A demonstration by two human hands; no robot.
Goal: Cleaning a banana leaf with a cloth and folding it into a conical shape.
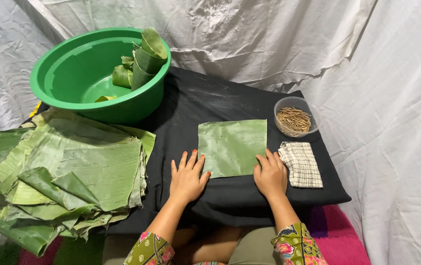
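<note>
A square piece of green banana leaf (232, 145) lies flat on the black cloth (195, 108). My left hand (188, 177) rests palm down at its lower left corner, fingers spread, fingertips touching the leaf's edge. At the lower right corner, my right hand (270, 173) lies flat with its fingers on the leaf's edge. Neither hand holds anything.
A big pile of banana leaves (68, 172) lies to the left. Behind it stands a green basin (73, 73) with folded leaf pieces (144, 59). A clear bowl of thin sticks (294, 118) and a folded checked cloth (300, 164) sit at the right. White sheeting hangs all around.
</note>
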